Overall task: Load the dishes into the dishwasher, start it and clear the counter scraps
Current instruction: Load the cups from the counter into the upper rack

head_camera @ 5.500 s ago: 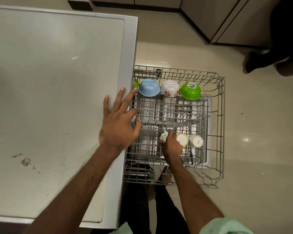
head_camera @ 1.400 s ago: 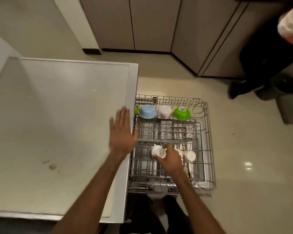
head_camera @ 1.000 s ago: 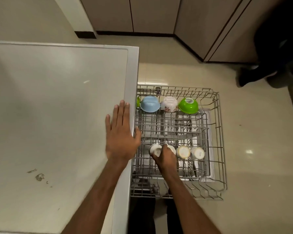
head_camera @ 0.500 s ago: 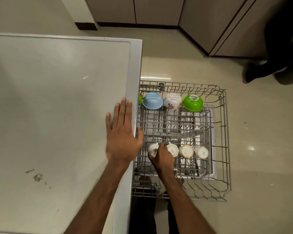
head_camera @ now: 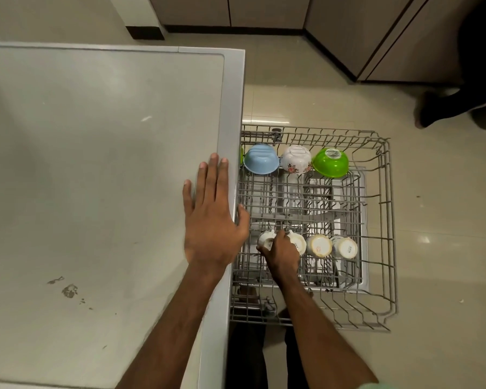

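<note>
Dim, even indoor light from overhead. Small glare spots are seen on the glossy beige floor tiles (head_camera: 424, 239) at 3 o'clock. The matte pale grey countertop (head_camera: 96, 164) is unevenly shaded. Straight edges are bowed near the borders. The dark-clothed figure (head_camera: 446, 110) at 2 o'clock is underexposed.

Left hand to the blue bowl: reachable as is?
Probably yes. The left hand lies flat at the counter edge, empty, and the blue bowl sits just past it in the rack, nothing between.

4 wht cups (head_camera: 319, 245) inverted, frt of rack (head_camera: 387, 220); 3 bowls (head_camera: 295, 163) (blue, floral, green) inverted at bk.
</note>
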Action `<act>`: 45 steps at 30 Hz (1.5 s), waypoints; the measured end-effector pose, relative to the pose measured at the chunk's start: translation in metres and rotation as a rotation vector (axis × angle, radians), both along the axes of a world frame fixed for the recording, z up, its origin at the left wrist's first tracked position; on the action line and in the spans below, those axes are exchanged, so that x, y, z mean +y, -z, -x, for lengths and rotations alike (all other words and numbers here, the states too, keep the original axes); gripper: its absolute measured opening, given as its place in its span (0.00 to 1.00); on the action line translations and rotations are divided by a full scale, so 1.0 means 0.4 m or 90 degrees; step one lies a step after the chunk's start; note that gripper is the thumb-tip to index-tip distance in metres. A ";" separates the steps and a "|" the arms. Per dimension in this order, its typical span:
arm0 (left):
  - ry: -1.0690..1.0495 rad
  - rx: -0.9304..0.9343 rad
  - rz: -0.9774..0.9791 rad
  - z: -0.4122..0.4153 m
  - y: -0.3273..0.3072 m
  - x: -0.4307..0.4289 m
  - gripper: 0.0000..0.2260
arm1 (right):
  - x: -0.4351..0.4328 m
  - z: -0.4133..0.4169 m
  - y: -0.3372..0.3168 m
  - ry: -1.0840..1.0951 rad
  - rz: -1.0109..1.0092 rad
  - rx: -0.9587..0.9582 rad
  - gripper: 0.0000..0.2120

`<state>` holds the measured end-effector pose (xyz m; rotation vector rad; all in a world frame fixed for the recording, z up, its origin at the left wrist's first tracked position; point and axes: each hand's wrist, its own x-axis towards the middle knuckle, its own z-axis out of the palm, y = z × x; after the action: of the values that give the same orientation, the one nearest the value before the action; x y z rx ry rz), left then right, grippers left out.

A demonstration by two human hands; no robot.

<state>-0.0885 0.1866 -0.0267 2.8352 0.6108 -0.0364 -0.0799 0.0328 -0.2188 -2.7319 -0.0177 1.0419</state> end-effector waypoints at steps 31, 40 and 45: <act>0.008 0.003 -0.020 0.003 0.010 0.002 0.38 | -0.038 0.022 0.026 0.074 -0.102 -0.032 0.30; 0.014 0.002 -0.024 0.005 0.019 0.005 0.38 | -0.048 0.023 -0.014 0.061 -0.090 -0.045 0.24; 0.017 -0.011 -0.016 0.009 0.016 0.004 0.37 | -0.066 0.025 -0.083 0.012 -0.056 -0.072 0.16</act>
<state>-0.0921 0.1881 -0.0330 2.8651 0.5744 -0.0093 -0.0900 0.0063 -0.1854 -2.7027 -0.0553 0.8589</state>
